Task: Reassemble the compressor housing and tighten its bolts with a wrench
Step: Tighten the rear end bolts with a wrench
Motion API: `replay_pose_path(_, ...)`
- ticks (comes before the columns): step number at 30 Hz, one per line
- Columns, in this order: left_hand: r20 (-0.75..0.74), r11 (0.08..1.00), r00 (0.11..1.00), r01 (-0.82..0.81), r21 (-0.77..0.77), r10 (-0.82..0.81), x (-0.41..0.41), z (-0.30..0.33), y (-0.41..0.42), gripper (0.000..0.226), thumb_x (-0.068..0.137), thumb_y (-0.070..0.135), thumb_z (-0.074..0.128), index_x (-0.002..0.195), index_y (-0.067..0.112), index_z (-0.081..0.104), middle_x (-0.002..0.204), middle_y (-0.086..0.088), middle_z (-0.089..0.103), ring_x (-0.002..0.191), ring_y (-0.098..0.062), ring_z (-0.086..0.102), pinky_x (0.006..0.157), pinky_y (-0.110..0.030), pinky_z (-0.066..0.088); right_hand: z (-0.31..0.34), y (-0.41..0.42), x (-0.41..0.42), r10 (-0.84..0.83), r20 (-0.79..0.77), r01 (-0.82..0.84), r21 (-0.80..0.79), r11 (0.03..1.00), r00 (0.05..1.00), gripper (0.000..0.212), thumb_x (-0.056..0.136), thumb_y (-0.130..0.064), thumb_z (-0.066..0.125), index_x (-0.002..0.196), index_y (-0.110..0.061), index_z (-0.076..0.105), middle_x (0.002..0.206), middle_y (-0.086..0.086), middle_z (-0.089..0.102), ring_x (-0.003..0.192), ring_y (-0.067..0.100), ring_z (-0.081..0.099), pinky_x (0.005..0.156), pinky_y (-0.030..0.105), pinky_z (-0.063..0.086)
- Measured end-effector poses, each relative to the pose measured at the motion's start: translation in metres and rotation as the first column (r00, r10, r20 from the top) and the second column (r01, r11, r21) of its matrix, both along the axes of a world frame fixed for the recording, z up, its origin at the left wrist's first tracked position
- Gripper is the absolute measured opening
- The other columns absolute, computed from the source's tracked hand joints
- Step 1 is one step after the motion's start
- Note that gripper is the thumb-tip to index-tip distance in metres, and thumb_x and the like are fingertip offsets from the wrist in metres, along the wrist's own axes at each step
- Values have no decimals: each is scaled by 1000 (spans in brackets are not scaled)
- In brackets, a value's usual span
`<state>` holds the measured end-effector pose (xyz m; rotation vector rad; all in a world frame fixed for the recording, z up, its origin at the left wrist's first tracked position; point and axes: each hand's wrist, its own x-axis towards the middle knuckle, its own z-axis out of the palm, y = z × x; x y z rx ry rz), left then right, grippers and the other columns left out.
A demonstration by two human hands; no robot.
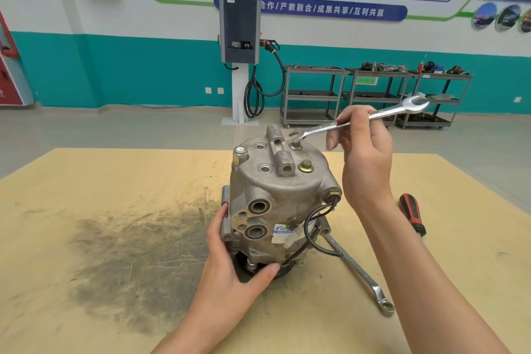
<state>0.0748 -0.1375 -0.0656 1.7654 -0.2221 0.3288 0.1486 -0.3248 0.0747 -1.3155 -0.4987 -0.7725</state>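
Grey cast-aluminium compressor housing [275,198] stands upright near the middle of the tan wooden worktable [448,282], its domed end cover facing up. A black cable [313,227] loops down its right side from a connector near the cover rim, and a white label sits low on its front face.

The left hand [230,261] grips the lower left of the housing: the thumb lies across the base at the front and the fingers wrap around the left side, steadying the unit.

The right hand [362,152] holds a polished steel combination wrench [356,121] by the middle of its shank, fingers curled around it. The wrench slopes down to the left; its lower end sits on the rear bolt [296,145] on top of the cover, and its open-jaw end points up and to the right, clear of everything.

A brass-coloured hex bolt [307,165] stands on the right of the cover top, and a larger zinc-plated hex plug [240,154] stands at its left edge.

A second steel wrench [359,273] lies flat on the table just right of the housing base, ring end toward the viewer. A red-and-black-handled screwdriver [412,214] lies further right, partly hidden behind the right forearm. A dark grey smudge [138,250] marks the table surface left of the housing.
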Motion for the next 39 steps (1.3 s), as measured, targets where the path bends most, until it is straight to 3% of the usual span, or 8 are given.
replay_pose_path(5, -1, 1000, 1000, -8, 9, 8, 0, 0, 0, 103, 57, 58, 77, 118, 83, -2, 122, 55, 42, 115, 24, 46, 83, 9, 31, 3, -4, 3, 262, -313, -194, 231, 953, 913, 33, 106, -26, 30, 85, -13, 51, 52, -4, 51, 53, 12, 48, 56, 22, 41)
replay_pose_path(9, -1, 1000, 1000, 0, 5, 0, 0, -1, 0, 103, 58, 58, 78, 122, 80, 0, 124, 50, 45, 115, 20, 49, 85, 7, 33, 4, -6, 3, 447, -406, -301, 374, 877, 797, 33, 106, -27, 29, 85, -12, 50, 51, -2, 47, 47, 10, 46, 47, 19, 42)
replay_pose_path(18, 5, 1000, 1000, 4, -6, -4, 0, -1, 1, 100, 58, 59, 77, 121, 81, 2, 124, 50, 44, 118, 20, 47, 85, 6, 33, 5, -6, 1, 396, -363, -305, 282, 910, 844, 32, 106, -27, 31, 87, -13, 52, 53, -1, 52, 52, 12, 49, 52, 20, 45)
replay_pose_path(23, 19, 1000, 1000, 18, -17, -18, 0, -2, 1, 100, 58, 61, 75, 125, 78, 3, 129, 48, 43, 122, 17, 46, 94, -10, 36, 3, -5, 2, 382, -333, -301, 269, 915, 862, 33, 106, -27, 29, 87, -13, 52, 54, -1, 54, 53, 12, 50, 54, 20, 44)
replay_pose_path(32, 18, 999, 999, 30, -14, -29, 1, -2, 1, 99, 61, 60, 74, 131, 71, 6, 131, 43, 45, 125, 12, 47, 101, -17, 34, 1, -9, 8, 489, -392, -370, 342, 864, 779, 31, 106, -27, 29, 89, -12, 50, 52, 1, 52, 47, 11, 50, 49, 20, 45)
replay_pose_path(35, 17, 1000, 999, 27, -7, -27, 2, -4, 1, 99, 62, 55, 76, 133, 69, 7, 129, 43, 46, 123, 14, 47, 98, -12, 36, 2, -12, 10, 491, -407, -386, 317, 867, 770, 30, 106, -28, 29, 91, -12, 49, 53, 2, 53, 47, 11, 51, 49, 19, 46)
replay_pose_path(39, 27, 1000, 999, 17, -1, -17, 6, -9, 4, 100, 75, 28, 82, 128, 73, 10, 126, 45, 47, 120, 16, 49, 90, 3, 35, 5, -17, 14, 490, -419, -405, 280, 870, 764, 30, 105, -30, 30, 92, -12, 51, 55, 4, 55, 51, 14, 51, 50, 22, 47)
